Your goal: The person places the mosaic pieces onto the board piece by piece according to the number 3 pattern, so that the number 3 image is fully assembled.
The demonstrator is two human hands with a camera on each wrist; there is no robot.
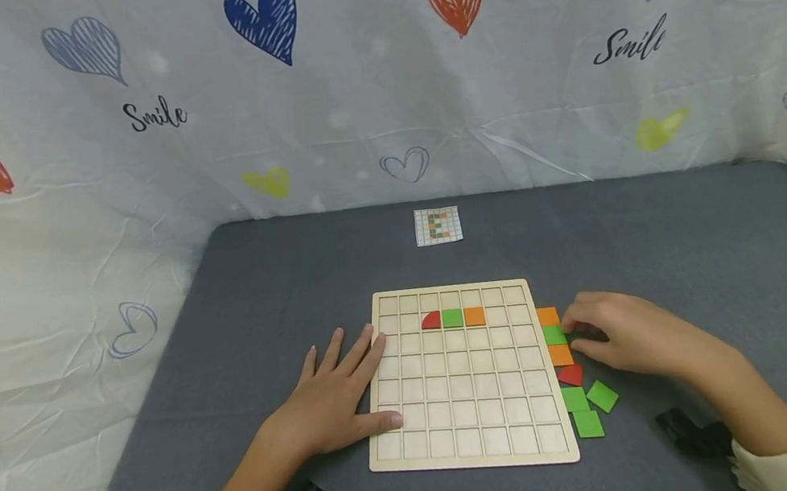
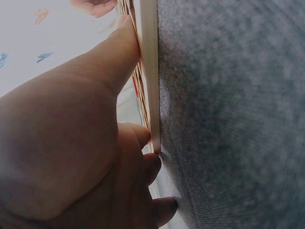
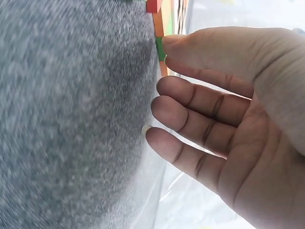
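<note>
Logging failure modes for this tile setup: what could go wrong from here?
1. Orange tiles flank the green tile by the right hand; picking it could drag a neighbour.
2. The left hand touches the board's left side; a push might slide it into the tiles along its right edge.
3. The pattern card looks small; colours might get misread.

The right grip (image 3: 252, 136) partly hides a green tile (image 3: 160, 49); the card (image 1: 438, 226) is too small to read.

Gridded pale-wood board (image 1: 462, 387) before me: red, green, orange tiles (image 1: 452, 318) near its far edge; orange, green, red pieces (image 1: 575, 399) beside its right edge; grey tabletop (image 1: 282, 290).
</note>
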